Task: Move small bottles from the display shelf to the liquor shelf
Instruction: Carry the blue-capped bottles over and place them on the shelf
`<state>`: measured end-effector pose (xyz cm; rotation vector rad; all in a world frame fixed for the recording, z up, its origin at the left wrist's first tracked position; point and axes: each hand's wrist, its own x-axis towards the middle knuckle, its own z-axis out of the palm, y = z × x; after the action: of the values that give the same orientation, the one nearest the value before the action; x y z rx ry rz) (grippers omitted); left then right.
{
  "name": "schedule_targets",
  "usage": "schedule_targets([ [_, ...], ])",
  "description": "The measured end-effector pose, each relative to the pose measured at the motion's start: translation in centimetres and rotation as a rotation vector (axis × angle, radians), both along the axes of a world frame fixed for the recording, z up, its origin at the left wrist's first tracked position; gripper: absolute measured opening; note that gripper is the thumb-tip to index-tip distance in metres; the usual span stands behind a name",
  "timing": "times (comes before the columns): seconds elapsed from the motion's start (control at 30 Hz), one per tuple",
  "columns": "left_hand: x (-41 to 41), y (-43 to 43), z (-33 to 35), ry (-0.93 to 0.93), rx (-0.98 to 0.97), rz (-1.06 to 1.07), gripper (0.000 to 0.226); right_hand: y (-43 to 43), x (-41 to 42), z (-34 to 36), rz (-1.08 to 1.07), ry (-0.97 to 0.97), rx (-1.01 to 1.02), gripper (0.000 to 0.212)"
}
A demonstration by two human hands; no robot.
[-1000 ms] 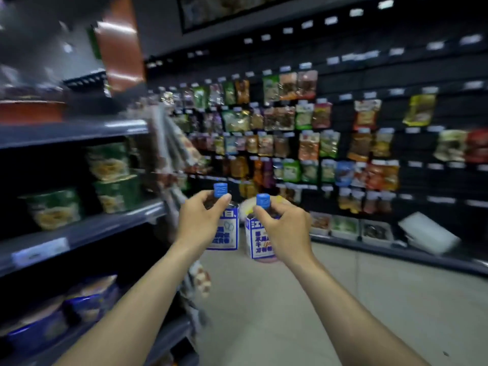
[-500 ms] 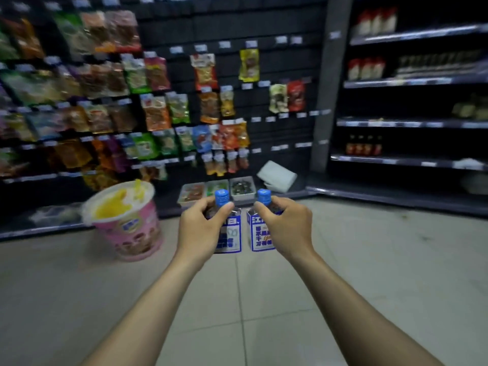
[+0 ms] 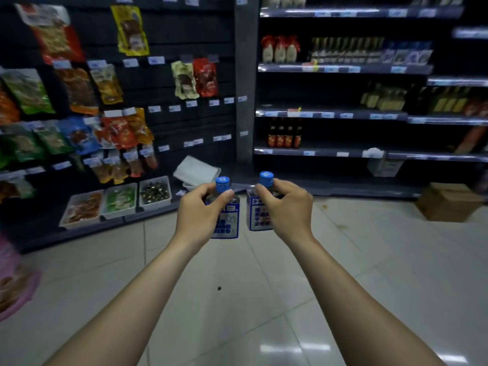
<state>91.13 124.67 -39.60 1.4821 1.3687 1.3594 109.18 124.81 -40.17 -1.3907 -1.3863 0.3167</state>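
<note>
I have my left hand and right hand each clasping a small bottle upright, blue caps up, over the floor, the liquor shelf now nearer ahead than before.

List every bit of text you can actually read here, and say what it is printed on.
"白": large white character, label of the bottle in the left hand; a partly covered character precedes it.
"江": first large character, label of the bottle in the right hand; the rest is covered by the fingers.
Smaller lines on both labels: blurred, unreadable.
Shelf price tags, snack packets, dark bottles: too small or blurred.
</note>
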Motion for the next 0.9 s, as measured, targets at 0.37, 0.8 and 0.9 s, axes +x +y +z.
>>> schedule_targets([
  [0.37,25.9,24.0,1.2,-0.053,0.042,0.041,0.011,23.9,26.2,2.7,0.03,-0.025,0.031,0.027],
  [0.8,51.6,56.3,1.1,-0.107,0.088,0.02,0.02,55.4,50.3,1.8,-0.003,-0.055,0.091,0.015],
  [0.9,56.9,63.5,1.7,-0.118,0.075,0.017,0.02,62.6,55.3,2.1,0.001,-0.047,0.062,0.016],
])
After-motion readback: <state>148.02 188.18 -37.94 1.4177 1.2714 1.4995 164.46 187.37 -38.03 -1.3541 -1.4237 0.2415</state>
